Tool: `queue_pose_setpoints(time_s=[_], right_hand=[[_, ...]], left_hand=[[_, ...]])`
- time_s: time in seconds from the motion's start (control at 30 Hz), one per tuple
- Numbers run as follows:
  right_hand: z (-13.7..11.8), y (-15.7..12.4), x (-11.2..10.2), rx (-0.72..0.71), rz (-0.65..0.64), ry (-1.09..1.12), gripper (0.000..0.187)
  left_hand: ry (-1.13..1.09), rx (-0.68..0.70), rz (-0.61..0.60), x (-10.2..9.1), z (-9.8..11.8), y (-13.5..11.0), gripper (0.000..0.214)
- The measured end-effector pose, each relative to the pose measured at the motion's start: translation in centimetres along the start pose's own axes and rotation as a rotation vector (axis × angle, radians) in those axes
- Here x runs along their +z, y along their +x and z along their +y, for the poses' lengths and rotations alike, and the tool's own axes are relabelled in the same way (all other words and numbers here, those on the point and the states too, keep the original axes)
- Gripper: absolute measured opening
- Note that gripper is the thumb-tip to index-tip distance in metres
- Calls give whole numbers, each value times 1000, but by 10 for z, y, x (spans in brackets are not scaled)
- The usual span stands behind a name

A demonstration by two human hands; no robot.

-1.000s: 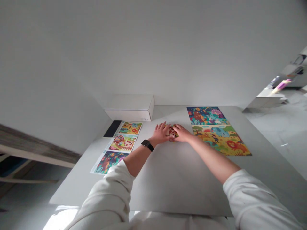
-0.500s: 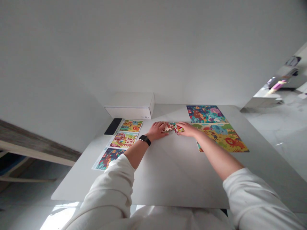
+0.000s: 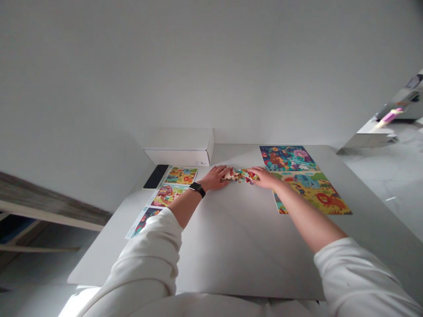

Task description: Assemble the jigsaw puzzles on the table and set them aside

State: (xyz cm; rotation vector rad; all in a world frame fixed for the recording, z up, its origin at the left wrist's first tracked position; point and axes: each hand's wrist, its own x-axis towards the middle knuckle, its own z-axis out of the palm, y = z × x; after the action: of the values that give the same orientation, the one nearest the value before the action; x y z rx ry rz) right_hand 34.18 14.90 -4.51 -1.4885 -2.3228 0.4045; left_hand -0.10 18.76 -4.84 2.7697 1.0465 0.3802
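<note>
A loose heap of small colourful jigsaw puzzle pieces (image 3: 240, 175) lies toward the back middle of the table. My left hand (image 3: 215, 177) rests palm down at the heap's left side, its fingers stretched out and touching the pieces. From the right, my right hand (image 3: 263, 177) curves around the other end, with its fingers apart against the pieces. Some pieces are hidden beneath the fingers. A dark watch (image 3: 197, 189) sits on my left wrist.
Two assembled-looking picture boards, a dark blue one (image 3: 287, 158) and a yellow one (image 3: 315, 193), lie right of the heap. A sheet with three pictures (image 3: 168, 194) and a black phone (image 3: 156, 176) lie left. Behind them stands a white box (image 3: 178, 152) by the wall (image 3: 211, 70).
My hands have moved slightly apart, and the heap between them looks wider and more exposed. The camera view has shifted a little.
</note>
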Motion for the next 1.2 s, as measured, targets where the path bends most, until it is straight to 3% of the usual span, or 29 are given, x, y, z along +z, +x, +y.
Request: queue_pose_setpoints(time_s=[0.13, 0.3, 0.4, 0.5, 0.6, 0.73, 0.83, 0.97, 1.2], right_hand=[[-8, -5, -2, 80, 44, -50, 77], [-20, -23, -3, 86, 90, -87, 61], [-27, -34, -1, 96, 137, -122, 53], [-32, -43, 4, 143, 179, -171, 45], [-38, -52, 11, 174, 219, -216, 41], [-54, -63, 28, 131, 270, -244, 40], [-68, -69, 39, 70, 314, -221, 35], [-74, -72, 44, -8, 292, -149, 31], [-68, -73, 41, 40, 251, -138, 30]], left_hand=[[69, -56, -43, -1, 8, 8, 78], [118, -74, -51, -4, 31, 11, 69], [118, -155, 14, -4, 47, 9, 64], [92, -271, 135, -5, 59, -2, 66], [74, -275, 225, -5, 69, -22, 60], [52, -279, 244, 0, 83, -45, 51], [20, -269, 264, 10, 93, -49, 50], [-16, -230, 207, 21, 100, -42, 50], [-3, -239, 152, 19, 102, -43, 56]])
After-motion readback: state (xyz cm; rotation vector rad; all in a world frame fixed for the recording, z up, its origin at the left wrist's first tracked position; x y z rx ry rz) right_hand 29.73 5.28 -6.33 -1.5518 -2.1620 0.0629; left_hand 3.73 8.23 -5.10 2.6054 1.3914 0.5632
